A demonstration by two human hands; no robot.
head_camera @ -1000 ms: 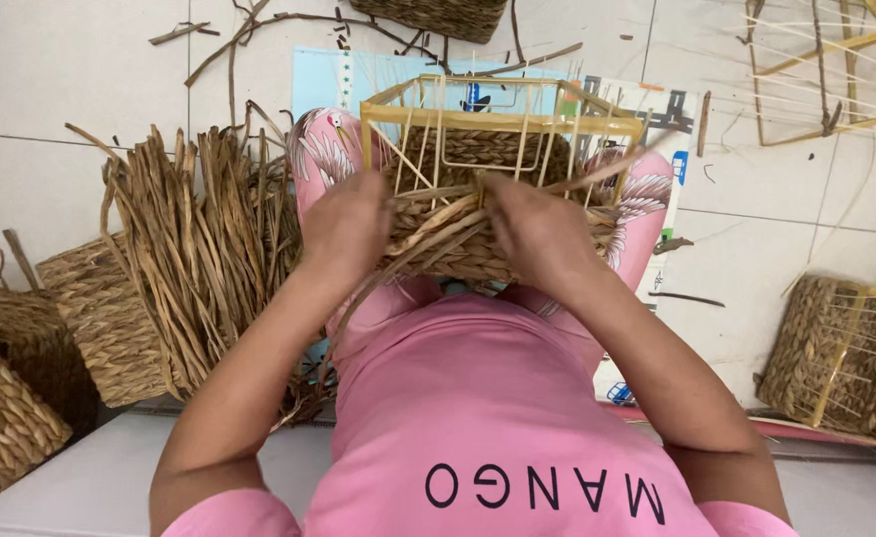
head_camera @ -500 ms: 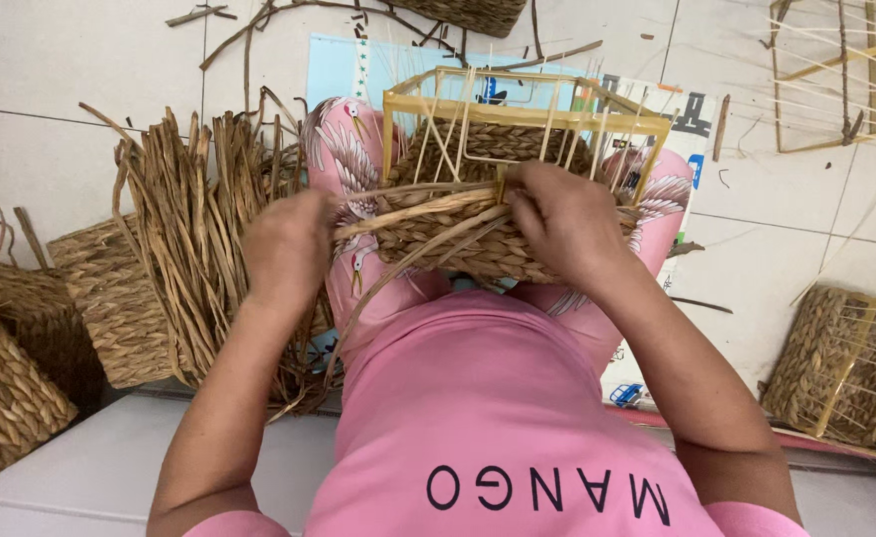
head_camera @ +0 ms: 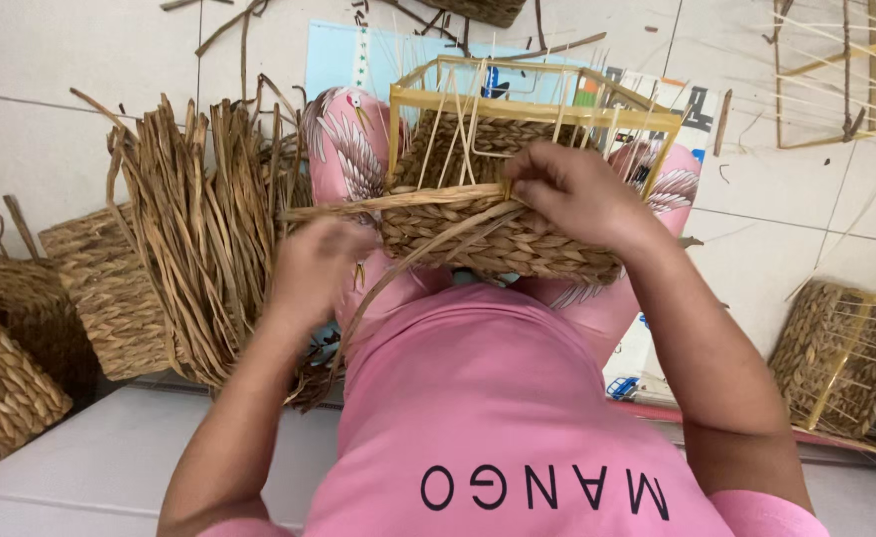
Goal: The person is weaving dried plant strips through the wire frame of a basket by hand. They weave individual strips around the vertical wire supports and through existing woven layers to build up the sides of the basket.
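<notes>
A: Weaving in hand, mid-row. Right hand [head_camera: 577, 194] pressed down on the top woven edge of the half-woven basket [head_camera: 503, 239], fingers curled, pinching the flat strand [head_camera: 388, 202] against the frame. Basket resting on the lap, right under that grip.

B: And the left hand [head_camera: 314, 268]?

A: Blurred, just left of the basket and a little below that strand. Fingers look bunched, perhaps around a strand end, but cannot tell for sure.

B: Step, then?

A: Looks like laying a fresh row along the near wall. Next move probably calls for threading the loose strand between the thin uprights [head_camera: 458, 129] and drawing it snug, right hand pinning the row meanwhile.

B: Room to work?

A: Tight to the left: bundle of dried strands [head_camera: 194, 229] standing just beside the left grip, finished baskets [head_camera: 100, 288] beyond it. Yellow frame rim [head_camera: 537, 107] above the right grip, uprights close-set, easy to snag. Open tiled floor [head_camera: 796, 239] off to the right, another framed basket [head_camera: 841, 363] well apart.
</notes>
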